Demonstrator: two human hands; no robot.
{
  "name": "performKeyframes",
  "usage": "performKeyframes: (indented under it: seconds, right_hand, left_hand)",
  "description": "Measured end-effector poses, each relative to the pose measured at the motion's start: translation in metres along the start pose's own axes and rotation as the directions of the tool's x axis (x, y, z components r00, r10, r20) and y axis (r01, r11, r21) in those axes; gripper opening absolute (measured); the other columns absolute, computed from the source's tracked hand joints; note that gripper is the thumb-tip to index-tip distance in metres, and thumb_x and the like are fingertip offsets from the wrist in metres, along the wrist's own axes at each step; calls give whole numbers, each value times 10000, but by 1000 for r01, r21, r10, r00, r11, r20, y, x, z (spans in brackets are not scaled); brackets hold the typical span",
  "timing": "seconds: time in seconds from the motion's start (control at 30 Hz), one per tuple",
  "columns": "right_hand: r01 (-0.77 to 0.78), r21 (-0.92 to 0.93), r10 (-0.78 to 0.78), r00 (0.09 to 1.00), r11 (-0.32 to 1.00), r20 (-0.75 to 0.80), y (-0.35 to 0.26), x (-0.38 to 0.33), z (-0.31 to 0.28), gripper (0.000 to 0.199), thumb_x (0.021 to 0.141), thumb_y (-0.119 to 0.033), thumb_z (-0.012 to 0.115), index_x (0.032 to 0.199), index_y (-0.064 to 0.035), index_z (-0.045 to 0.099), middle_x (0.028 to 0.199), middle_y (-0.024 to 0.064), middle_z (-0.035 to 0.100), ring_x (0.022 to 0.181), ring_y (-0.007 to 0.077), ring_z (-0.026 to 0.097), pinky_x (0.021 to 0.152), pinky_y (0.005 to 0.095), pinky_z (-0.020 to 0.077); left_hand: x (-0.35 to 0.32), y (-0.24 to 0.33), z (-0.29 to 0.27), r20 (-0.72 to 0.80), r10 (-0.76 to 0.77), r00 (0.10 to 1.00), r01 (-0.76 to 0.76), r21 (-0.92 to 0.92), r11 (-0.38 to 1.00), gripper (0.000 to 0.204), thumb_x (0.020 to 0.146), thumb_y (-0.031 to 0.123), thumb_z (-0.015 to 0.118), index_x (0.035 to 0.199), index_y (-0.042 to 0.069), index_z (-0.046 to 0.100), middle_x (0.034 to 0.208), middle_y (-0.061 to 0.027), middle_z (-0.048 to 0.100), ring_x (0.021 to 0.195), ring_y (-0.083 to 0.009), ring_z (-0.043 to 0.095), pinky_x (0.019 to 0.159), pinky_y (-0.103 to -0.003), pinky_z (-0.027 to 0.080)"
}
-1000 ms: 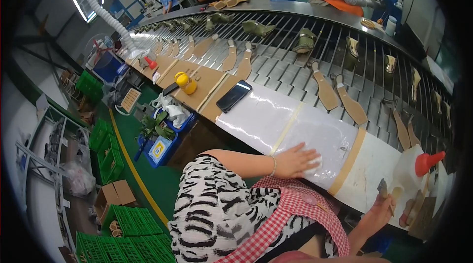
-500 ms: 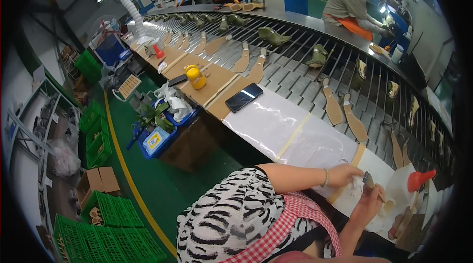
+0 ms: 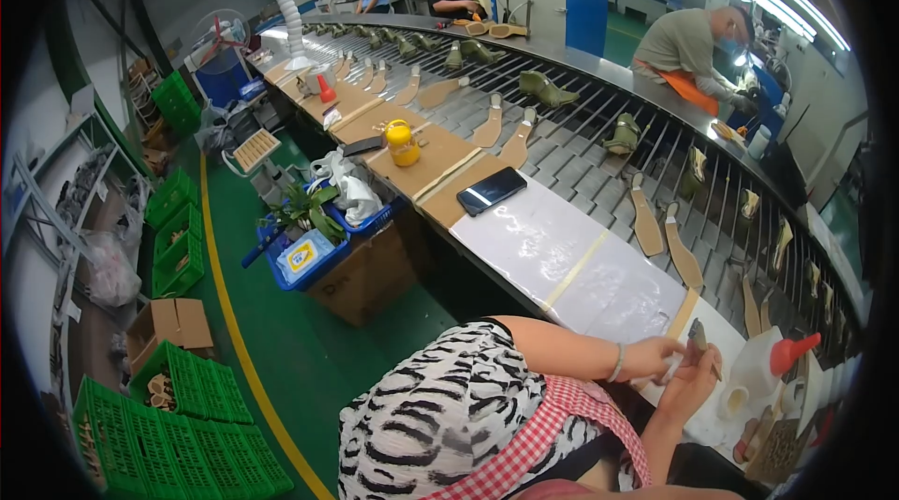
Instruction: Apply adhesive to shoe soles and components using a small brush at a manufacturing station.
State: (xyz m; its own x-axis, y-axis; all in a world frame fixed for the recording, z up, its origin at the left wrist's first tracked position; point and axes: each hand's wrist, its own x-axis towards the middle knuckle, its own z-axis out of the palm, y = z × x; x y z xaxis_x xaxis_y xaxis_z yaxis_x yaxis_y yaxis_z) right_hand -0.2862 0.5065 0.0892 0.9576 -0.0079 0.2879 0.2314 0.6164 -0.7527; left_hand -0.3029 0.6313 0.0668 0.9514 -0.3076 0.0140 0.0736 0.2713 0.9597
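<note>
My right hand grips a small flat brush, its greyish bristle end pointing up above the fingers. Right beside it, my left hand is closed on a crumpled white wad, cloth or tissue; I cannot tell which. The two hands nearly touch over the white-covered bench. Just to their right stands a whitish plastic bottle with a red nozzle. A small pale cup sits below the bottle, close to my right hand.
A slatted conveyor carries tan insoles and green shoe uppers. On the bench lie a phone and a yellow container. A blue basket stands beside it; green crates sit on the left floor. A co-worker works across the conveyor.
My left hand has come down and closer to my right hand, with the white wad. The brush has turned more upright. The whole view has shifted slightly.
</note>
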Motion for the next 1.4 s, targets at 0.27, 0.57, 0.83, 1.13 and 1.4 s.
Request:
performKeyframes:
  seconds: [0.27,0.57,0.83,1.13,1.4]
  right_hand:
    - [59,-29,-56,994,998,90,-8,-17,12,144,963,-96,496,1058,12,505,1064,145,595,1035,224,583,949,326,451]
    - [152,6,-151,988,988,-26,-40,-6,-20,136,939,-70,526,1060,-7,521,1092,159,593,1049,235,572,967,362,432]
    - [174,-30,-176,951,984,-256,-96,-12,-79,142,933,-103,549,1044,-18,524,1082,172,592,1016,212,577,957,352,432]
    - [123,-124,-150,959,985,-241,-89,0,-71,120,912,-36,523,1028,-8,508,1063,221,599,1021,277,583,1001,440,406]
    - [-96,-150,70,983,984,-173,-54,55,-56,129,925,-121,555,1008,-31,514,1042,161,593,961,216,574,914,357,432]
  left_hand:
    - [-18,21,4,157,-146,977,175,-189,966,552,680,-99,528,1228,-32,522,1067,-118,606,908,-194,614,760,-287,516]
    - [39,31,-52,3,-188,982,188,25,982,516,759,-58,547,1267,31,539,1120,-74,622,982,-193,611,842,-320,515]
    - [205,27,-2,-51,185,981,-164,276,947,416,835,-83,472,1216,27,598,1103,-69,638,952,-161,597,798,-274,482]
    - [219,-9,11,562,-8,827,-561,827,38,576,786,31,535,1352,81,444,1439,-148,386,1354,-320,330,1125,-496,220]
    - [246,107,-183,73,295,953,-157,950,270,470,764,133,663,1217,74,555,1183,-148,584,1069,-339,553,923,-401,452]
